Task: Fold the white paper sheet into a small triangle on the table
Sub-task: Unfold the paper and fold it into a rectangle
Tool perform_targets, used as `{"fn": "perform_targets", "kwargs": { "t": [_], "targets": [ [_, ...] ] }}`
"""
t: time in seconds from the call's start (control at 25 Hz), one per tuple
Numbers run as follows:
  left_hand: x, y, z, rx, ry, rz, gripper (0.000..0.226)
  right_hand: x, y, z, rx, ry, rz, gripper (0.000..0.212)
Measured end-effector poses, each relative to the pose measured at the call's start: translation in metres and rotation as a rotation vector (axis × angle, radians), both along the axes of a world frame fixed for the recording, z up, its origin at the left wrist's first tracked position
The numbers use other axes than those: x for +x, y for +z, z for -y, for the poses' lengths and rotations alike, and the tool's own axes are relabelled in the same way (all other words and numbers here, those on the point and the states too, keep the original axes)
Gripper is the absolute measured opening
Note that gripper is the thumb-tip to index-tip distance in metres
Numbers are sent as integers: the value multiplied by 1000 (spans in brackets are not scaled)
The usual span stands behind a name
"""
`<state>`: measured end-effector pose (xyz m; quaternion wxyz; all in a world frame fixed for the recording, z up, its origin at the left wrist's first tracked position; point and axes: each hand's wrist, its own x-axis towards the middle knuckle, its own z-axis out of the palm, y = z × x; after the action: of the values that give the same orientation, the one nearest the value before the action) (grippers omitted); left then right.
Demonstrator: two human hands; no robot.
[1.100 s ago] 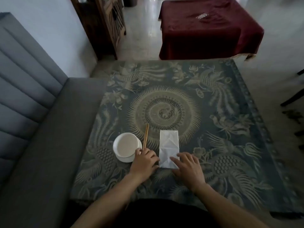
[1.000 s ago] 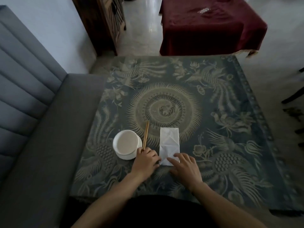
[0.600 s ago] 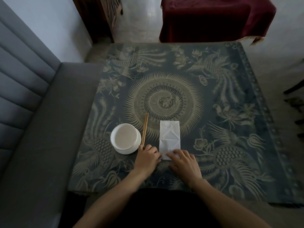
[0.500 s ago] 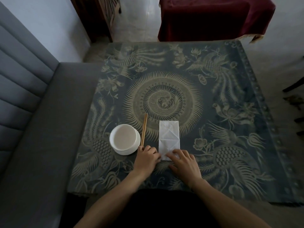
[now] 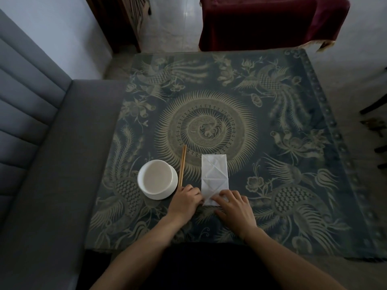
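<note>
A white paper sheet (image 5: 214, 174) lies flat on the patterned table (image 5: 272, 143) as a narrow upright strip, marked with diagonal creases. My left hand (image 5: 186, 200) is curled at the strip's near left corner, fingers touching its edge. My right hand (image 5: 232, 207) rests on the near end of the strip, fingertips pressing on the paper and covering its bottom right corner.
A white bowl (image 5: 157, 180) stands left of my left hand, with a pair of wooden chopsticks (image 5: 182, 165) lying between it and the paper. A grey bench (image 5: 41, 164) runs along the left. A table under a dark red cloth (image 5: 270, 19) stands beyond the far edge.
My head has tilted down, so the table sits lower and nearer in view. Both hands stay at the paper's near end; the right fingers have crept slightly onto it.
</note>
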<state>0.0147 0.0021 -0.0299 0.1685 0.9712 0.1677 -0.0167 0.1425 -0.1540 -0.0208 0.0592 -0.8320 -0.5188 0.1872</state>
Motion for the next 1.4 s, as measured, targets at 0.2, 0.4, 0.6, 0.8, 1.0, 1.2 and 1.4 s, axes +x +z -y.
{"fn": "perform_targets", "kwargs": {
  "t": [0.2,0.4,0.6,0.8,1.0,1.2,1.4],
  "targets": [
    [3,1,-2,-23,-4,-27,11,0,0,-2,2,-8,6,39],
    [-3,5,-4,-36,-51,21,11,0,1,-1,10,-13,13,38],
    [-2,8,-2,9,-69,25,9,0,0,-1,20,-22,17,37],
    [-2,6,1,66,-120,72,10,1,-2,-1,9,-14,8,37],
    [1,4,0,42,-84,62,7,1,-3,-1,14,-11,7,39],
    [9,13,-3,86,-146,93,10,1,3,-7,114,-20,39,42],
    [22,28,1,146,-217,189,7,2,14,-25,133,-26,62,38]
  ]
}}
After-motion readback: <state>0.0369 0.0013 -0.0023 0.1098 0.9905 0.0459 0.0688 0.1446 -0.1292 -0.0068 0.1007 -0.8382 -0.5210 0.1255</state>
